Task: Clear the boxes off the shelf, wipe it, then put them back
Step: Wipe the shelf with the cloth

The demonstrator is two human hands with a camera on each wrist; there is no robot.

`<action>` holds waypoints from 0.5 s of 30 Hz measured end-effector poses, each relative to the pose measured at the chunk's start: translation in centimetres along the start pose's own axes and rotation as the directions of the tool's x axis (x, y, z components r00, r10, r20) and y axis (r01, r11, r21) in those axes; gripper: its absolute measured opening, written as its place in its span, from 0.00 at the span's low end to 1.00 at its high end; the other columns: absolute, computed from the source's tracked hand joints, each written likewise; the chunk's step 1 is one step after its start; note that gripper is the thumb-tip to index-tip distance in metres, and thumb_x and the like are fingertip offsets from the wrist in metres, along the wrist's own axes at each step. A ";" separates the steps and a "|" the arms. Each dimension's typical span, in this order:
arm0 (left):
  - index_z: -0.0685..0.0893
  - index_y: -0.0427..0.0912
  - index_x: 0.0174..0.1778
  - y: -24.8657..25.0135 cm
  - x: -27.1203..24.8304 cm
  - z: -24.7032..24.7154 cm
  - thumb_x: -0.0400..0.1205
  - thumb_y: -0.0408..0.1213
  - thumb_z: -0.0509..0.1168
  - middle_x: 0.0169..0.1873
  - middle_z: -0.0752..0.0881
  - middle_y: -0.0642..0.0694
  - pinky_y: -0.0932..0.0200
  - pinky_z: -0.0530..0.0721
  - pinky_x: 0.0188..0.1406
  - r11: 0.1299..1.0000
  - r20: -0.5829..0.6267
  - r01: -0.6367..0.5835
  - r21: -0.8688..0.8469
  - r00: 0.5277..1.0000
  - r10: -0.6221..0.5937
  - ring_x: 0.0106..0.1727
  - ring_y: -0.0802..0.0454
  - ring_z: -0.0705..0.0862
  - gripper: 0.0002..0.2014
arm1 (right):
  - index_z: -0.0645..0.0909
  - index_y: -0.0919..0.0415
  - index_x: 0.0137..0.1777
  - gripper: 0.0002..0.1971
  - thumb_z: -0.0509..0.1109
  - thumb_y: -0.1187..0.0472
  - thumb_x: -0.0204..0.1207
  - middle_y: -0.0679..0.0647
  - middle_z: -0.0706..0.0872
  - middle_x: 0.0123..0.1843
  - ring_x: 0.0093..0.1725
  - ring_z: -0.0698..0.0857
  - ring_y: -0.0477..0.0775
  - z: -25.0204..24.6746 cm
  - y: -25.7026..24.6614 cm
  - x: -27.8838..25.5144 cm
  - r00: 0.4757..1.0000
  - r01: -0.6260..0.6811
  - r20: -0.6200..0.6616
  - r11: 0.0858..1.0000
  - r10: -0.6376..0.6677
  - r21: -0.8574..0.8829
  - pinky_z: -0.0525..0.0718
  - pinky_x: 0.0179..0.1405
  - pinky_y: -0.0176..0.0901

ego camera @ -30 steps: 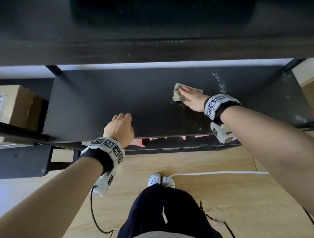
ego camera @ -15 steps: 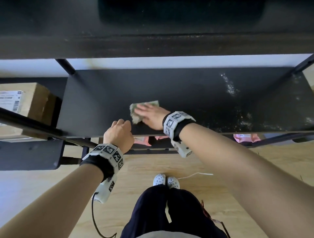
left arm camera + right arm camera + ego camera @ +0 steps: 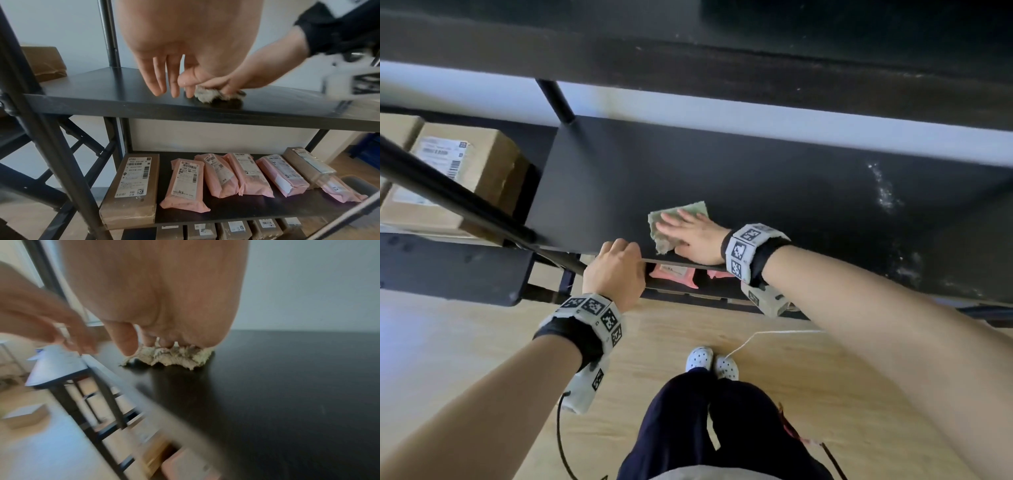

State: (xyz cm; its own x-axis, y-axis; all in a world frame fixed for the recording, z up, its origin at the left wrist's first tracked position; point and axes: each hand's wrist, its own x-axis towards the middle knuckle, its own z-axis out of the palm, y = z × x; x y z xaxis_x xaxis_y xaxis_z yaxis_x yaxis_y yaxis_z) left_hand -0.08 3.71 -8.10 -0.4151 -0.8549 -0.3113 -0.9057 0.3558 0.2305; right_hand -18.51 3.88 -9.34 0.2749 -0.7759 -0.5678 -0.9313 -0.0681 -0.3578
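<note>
While the right hand (image 3: 693,236) lies flat, fingers straight, pressing a pale green cloth (image 3: 674,219) onto the black shelf board (image 3: 756,178), the cloth sits near the board's front edge. Left hand (image 3: 616,270): at that front edge, just beside the cloth; fingers loose, grasping nothing (seen from the left wrist). Cardboard boxes (image 3: 458,171): past the board's left end. Pink parcels (image 3: 222,175): one tier below. White dust (image 3: 883,188): toward the board's right.

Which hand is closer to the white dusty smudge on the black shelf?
Right. The right hand presses the cloth on the shelf, left of the dusty smudge. The left hand sits farther left, at the front edge.
</note>
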 end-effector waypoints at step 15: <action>0.79 0.40 0.59 2.9 1.6 0.0 0.82 0.33 0.56 0.59 0.80 0.45 0.47 0.80 0.53 0.999 0.020 -0.050 0.010 0.999 0.050 0.64 0.45 0.74 0.12 | 0.42 0.50 0.84 0.28 0.47 0.52 0.87 0.48 0.39 0.86 0.84 0.38 0.53 4.2 0.9 -5.6 0.990 -0.110 -0.087 0.992 0.115 0.068 0.39 0.82 0.51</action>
State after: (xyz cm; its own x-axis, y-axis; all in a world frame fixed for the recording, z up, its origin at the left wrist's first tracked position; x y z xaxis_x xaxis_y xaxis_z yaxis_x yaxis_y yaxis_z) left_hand -3.40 3.39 -7.94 -0.4613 -0.8283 -0.3181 -0.8846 0.4020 0.2363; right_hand -19.83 10.81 -9.59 0.1437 -0.8300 -0.5389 -0.9374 0.0603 -0.3429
